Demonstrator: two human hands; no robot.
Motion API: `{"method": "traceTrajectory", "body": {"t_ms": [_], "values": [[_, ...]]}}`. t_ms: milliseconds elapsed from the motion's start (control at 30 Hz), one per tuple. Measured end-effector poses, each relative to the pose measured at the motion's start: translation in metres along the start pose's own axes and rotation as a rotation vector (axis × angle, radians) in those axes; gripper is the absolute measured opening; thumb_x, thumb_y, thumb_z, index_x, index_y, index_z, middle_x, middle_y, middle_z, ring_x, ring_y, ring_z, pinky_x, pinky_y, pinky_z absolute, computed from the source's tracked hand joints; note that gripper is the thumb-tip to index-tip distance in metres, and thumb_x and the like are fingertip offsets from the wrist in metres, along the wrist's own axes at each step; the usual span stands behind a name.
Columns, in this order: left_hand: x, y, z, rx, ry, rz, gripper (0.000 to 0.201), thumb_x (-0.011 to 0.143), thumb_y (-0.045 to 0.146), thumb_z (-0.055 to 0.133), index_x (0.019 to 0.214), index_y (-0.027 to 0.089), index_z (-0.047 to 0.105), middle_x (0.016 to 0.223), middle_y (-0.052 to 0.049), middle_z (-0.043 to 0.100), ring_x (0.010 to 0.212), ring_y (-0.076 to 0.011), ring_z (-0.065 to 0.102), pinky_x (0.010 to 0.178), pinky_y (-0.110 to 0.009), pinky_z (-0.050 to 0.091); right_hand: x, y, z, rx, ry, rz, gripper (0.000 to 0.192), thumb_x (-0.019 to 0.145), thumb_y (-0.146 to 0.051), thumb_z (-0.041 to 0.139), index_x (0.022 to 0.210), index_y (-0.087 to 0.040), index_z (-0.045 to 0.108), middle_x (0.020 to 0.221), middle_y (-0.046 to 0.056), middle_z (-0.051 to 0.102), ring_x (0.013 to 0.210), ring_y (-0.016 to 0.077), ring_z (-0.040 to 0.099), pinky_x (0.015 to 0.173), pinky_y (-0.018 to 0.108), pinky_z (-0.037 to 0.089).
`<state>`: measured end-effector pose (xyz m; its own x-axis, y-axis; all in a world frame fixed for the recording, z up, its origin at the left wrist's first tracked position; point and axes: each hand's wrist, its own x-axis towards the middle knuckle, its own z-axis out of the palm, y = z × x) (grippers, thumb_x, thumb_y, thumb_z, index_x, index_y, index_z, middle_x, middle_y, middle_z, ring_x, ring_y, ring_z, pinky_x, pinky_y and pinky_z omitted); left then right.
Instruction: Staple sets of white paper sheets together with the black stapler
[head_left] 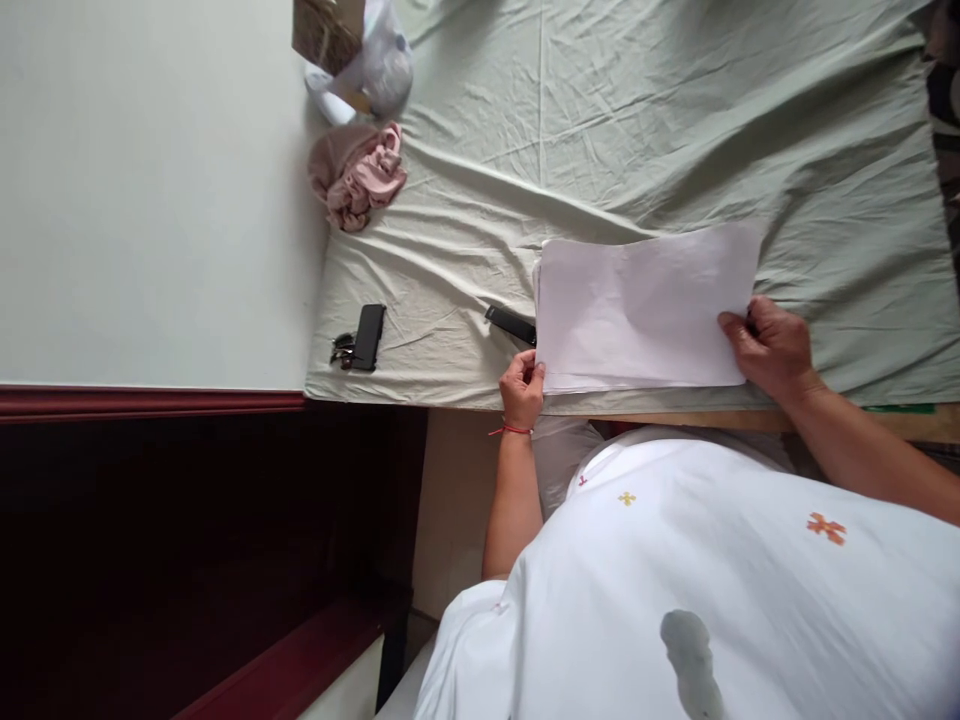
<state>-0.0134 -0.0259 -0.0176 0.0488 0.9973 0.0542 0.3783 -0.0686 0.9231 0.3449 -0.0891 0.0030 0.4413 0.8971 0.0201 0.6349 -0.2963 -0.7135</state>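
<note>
Right now you've got a paper stack (641, 305) lying on the bed (675, 120), at its near edge, both ends in hand. Left hand (523, 385) pinches the stack's left near corner, fingers (534, 372) closed on the sheets' edge. Right hand (769, 345) clamps the stack's right end, thumb on top, fingers curled shut; what's under them is hidden by the paper.

Step looks like squaring up or lifting the stack, I'd say. Next move needs even grip at both ends so loose sheets don't fan or slide; the sheet under it is wrinkled, so dragging may snag.

Hard to read:
- Black object (511, 324) sits touching the stack's left edge, partly tucked under it. Can't tell what it is.
- Phone (368, 337) with something small beside it lies near the bed's left near corner; the small item is too dark to name.
- Pink cloth (360, 175) and a bag (356, 50) sit along the left edge; the bag is cut off at top.
- Sheet count unclear.
</note>
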Motion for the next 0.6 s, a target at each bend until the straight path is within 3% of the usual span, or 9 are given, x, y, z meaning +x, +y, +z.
{"method": "traceTrajectory", "body": {"t_ms": [233,600], "values": [[0.000,0.001,0.003,0.062,0.051,0.038,0.027,0.096,0.046,0.064,0.096,0.019,0.068,0.078,-0.001,0.067,0.069,-0.0133,0.058,0.070,-0.026,0.046,0.004,0.001,0.001,-0.013,0.002,0.006,0.027,0.085,-0.032,0.062,0.071,-0.026,0.039,0.058,-0.003,0.043,0.060,0.0151,0.041,0.064,0.032,0.032],[0.005,0.000,0.010,-0.024,0.075,0.102,0.027,0.090,0.043,0.075,0.103,0.021,0.071,0.076,0.000,0.068,0.066,-0.0155,0.061,0.070,-0.028,0.050,0.010,0.011,-0.003,-0.036,0.041,-0.102,0.031,0.087,-0.032,0.061,0.070,-0.027,0.035,0.060,-0.005,0.036,0.059,0.0126,0.031,0.062,0.031,0.028]]}}
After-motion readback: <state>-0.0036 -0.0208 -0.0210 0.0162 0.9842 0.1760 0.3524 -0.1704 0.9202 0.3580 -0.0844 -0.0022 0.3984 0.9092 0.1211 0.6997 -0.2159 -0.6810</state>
